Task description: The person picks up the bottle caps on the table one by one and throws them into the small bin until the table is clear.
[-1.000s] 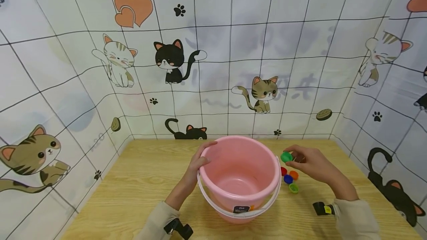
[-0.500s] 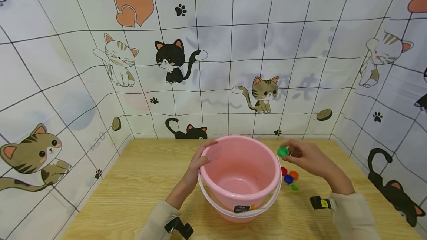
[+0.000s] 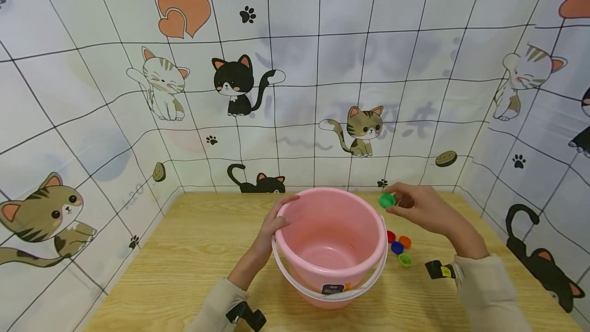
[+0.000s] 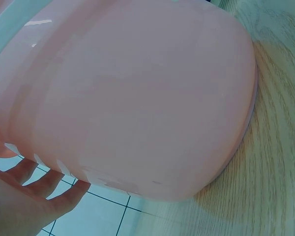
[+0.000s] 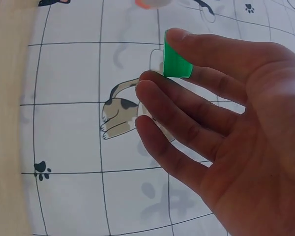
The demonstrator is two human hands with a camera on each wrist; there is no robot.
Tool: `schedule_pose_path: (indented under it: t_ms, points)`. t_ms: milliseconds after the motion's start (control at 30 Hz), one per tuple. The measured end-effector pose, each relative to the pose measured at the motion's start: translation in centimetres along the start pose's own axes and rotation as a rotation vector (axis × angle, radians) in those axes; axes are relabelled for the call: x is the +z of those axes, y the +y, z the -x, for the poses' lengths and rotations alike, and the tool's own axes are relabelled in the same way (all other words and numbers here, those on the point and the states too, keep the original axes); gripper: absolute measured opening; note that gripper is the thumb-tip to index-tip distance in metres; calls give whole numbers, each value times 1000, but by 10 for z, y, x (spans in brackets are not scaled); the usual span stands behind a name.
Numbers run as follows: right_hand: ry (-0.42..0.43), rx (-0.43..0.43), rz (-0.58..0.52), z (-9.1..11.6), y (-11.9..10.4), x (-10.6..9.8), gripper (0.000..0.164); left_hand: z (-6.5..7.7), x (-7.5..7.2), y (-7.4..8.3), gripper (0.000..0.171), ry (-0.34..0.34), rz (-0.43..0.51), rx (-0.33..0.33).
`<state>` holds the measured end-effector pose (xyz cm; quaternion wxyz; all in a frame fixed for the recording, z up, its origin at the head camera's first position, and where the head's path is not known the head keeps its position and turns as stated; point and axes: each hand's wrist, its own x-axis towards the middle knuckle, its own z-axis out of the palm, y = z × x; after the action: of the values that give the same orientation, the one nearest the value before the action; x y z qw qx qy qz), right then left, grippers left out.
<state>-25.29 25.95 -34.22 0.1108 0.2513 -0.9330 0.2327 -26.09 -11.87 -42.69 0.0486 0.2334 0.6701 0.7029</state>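
Note:
A pink bucket (image 3: 332, 288) with a white handle (image 3: 341, 297) stands upright on the table, its inside bare. My left hand (image 3: 269, 227) grips its left rim, thumb over the edge; in the left wrist view the fingers (image 4: 71, 194) lie along the outer wall. Beyond the bucket's right rim, my right hand (image 3: 428, 209) pinches a small green cup (image 3: 386, 200) in the air. The right wrist view shows this cup (image 5: 177, 61) between thumb and forefinger, the other fingers loosely bent.
To the right of the bucket, several more small cups lie close together on the wooden table (image 3: 207, 240): red (image 3: 391, 236), orange (image 3: 405, 242), blue (image 3: 397, 248) and light green (image 3: 405, 260). A cat-print curtain (image 3: 299, 91) encloses the table at the back and sides.
My right hand has risen and moved a little left with the green cup, away from the other cups. The left hand and the bucket have stayed in place.

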Motion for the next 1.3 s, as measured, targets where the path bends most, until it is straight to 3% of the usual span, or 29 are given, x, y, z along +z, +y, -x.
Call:
schedule_pose_path:
  t_ms: [1300]
  points:
    - [-19, -128, 17, -49, -44, -18, 36, 1, 0, 1, 60, 6, -5, 1]
